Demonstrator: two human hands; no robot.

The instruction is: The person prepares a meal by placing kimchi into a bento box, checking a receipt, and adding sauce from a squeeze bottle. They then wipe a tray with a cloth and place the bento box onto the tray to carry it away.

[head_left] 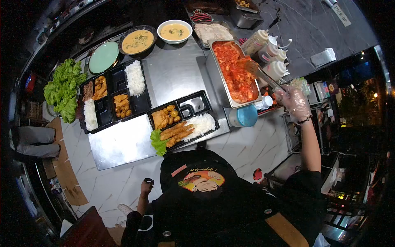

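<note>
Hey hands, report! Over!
Clear-gloved right hand: gripping long metal utensil at red chopped food. Left hand: low, beside black apron. Pale plastic squeeze bottles close by.

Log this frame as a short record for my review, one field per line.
Right hand: clear-gloved, gripping a utensil
Utensil end: at the red food in a metal pan
Nearest tray: black, with rice, fried pieces, lettuce at one corner
Other trays: two, black, also with rice
Soup: one dark bowl, one white bowl
Beside pan: squeeze bottles
</note>
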